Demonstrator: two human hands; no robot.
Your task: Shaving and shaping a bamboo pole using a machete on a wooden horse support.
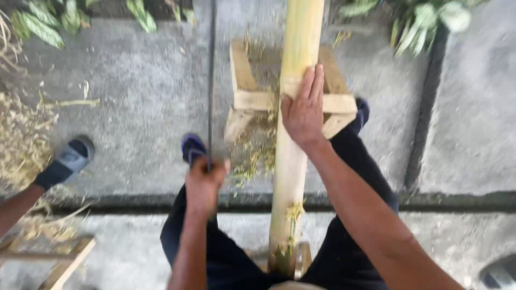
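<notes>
Currently left hand (203, 185) is clenching the long blade (210, 80), right hand (303, 110) is lying flat, pinning the bamboo pole (293, 156) on the wooden stand (252, 99); shavings (258, 156) are lying around, so stripping looks partly done.

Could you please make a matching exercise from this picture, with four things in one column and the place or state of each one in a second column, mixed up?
Column one:
1. right hand
2. left hand
3. bamboo pole
4. wooden stool

Column two:
A. stands on the concrete, under the pole
B. closed around the handle of a long dark blade
C. lies across the stool, running toward the person
D. pressed flat on the pole

Pairs: 1-D, 2-B, 3-C, 4-A
</notes>
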